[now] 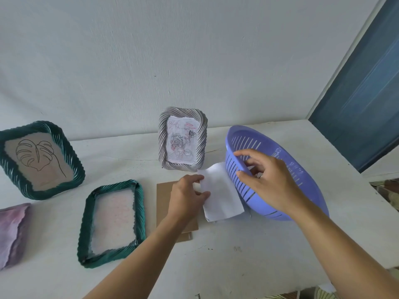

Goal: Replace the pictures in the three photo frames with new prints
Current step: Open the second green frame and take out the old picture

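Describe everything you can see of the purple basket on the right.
The purple basket is a round bowl, seemingly plastic, with long slots down its wall. It sits tipped on the white table, opening turned left, just right of the upright silver frame. The right hand grips its near rim, thumb outside, fingers inside. The white paper overlaps its left wall; whether they touch is unclear.

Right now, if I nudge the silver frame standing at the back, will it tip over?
Probably, if pushed high: the silver frame stands upright and taller than wide, and its rear prop is hidden. Its thick twisted border looks rigid, so it should not flex.
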`<move>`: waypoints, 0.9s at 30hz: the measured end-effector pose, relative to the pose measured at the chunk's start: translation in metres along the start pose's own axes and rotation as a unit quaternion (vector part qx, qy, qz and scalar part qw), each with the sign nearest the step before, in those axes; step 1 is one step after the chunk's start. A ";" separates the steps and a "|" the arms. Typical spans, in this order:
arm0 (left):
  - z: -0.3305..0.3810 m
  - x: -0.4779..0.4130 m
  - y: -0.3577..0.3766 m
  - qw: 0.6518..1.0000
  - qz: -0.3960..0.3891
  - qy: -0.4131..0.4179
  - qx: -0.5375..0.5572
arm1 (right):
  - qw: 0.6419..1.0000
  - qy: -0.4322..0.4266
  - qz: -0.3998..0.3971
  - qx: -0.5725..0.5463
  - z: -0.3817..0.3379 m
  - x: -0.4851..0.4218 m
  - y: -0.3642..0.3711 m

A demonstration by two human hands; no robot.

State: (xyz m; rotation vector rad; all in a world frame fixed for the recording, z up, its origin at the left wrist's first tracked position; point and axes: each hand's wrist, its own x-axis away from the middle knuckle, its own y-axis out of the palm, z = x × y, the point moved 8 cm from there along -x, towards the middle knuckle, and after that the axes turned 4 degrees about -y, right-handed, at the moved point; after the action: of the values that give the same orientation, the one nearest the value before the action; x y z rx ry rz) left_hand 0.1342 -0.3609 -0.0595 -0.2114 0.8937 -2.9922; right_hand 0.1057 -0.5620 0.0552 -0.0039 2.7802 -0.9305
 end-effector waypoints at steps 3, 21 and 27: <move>0.005 0.001 0.002 0.997 0.002 0.040 -0.065 | 1.000 0.000 0.010 -0.003 0.001 -0.001 -0.006; 0.021 0.004 0.024 0.990 0.003 0.111 -0.091 | 1.000 0.000 -0.020 -0.008 0.003 0.003 0.017; 0.027 0.011 0.012 0.977 0.042 0.119 -0.173 | 0.999 -0.017 -0.024 0.022 0.003 0.008 0.031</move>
State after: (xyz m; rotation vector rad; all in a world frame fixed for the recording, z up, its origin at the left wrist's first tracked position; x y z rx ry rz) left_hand 0.1264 -0.3861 -0.0427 0.1855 1.4069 -2.8029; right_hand 0.1008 -0.5398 0.0326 -0.0775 2.7392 -0.9947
